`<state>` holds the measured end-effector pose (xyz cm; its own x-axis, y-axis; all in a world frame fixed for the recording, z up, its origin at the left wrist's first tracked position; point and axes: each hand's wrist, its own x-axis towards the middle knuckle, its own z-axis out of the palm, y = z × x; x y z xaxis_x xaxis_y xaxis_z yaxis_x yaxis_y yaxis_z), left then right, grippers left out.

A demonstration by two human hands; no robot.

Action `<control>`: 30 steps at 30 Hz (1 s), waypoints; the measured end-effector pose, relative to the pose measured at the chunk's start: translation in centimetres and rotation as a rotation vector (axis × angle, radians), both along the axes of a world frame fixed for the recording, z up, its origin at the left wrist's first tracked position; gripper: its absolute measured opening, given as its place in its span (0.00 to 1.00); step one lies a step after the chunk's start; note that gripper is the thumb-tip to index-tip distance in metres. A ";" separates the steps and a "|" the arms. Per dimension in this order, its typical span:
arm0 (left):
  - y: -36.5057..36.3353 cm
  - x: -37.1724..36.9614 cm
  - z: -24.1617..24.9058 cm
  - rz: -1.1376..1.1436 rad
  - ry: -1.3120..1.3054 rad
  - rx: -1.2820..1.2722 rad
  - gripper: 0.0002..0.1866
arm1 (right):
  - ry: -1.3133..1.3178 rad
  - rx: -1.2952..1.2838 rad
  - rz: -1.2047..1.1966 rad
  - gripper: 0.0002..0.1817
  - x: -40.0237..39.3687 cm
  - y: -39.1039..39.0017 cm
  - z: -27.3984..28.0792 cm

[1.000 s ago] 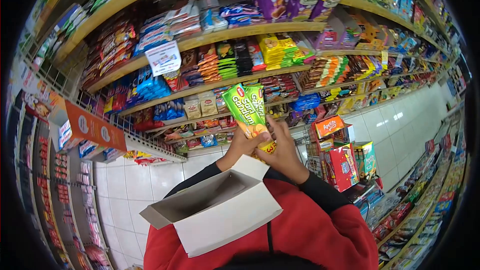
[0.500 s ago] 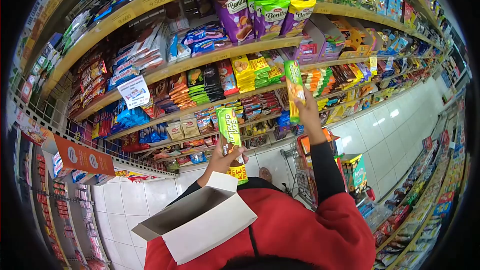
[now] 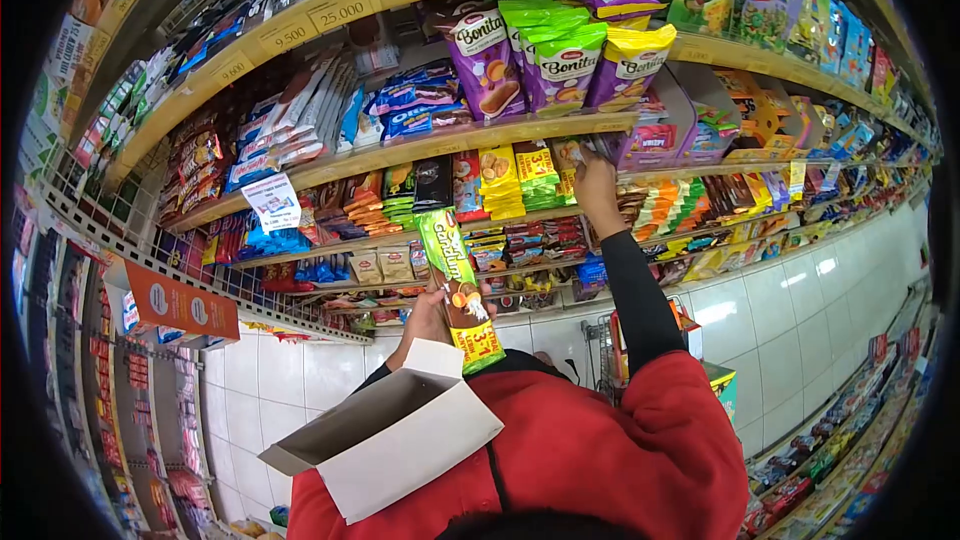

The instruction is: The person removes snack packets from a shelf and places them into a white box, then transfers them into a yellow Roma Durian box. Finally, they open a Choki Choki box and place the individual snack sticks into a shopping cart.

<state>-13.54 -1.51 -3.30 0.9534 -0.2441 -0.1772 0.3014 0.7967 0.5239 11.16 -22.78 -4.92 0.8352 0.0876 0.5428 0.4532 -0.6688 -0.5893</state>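
My left hand [image 3: 424, 320] is closed round a green and brown Sari Gandum biscuit pack [image 3: 456, 285], tilted upright in front of my chest. An open white cardboard box [image 3: 410, 450] rests against my red top, over my left forearm; its visible inside looks bare. Farther up, my right hand [image 3: 598, 192] reaches into a shelf row, beside the yellow and green biscuit packs [image 3: 537, 172] and below the purple display box [image 3: 655, 140]. Its fingertips are partly hidden there, and I cannot make out what they hold.
Bonita bread bags [image 3: 565, 68] stand on the shelf above. Price labels line the yellow shelf edge [image 3: 340, 10]. An orange display box [image 3: 180, 302] sticks out at left. A shopping cart [image 3: 603, 345] stands below my right arm, on the white tiled floor [image 3: 780, 310].
My right hand has moved up and forward into the shelf row; the green biscuit pack it held is out of sight. My left hand still holds its pack, now seen lower.
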 end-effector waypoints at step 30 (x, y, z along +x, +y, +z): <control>-7.3 4.2 1.6 0.315 -0.125 0.404 0.19 | 0.530 0.862 0.548 0.19 -13.3 -6.0 3.5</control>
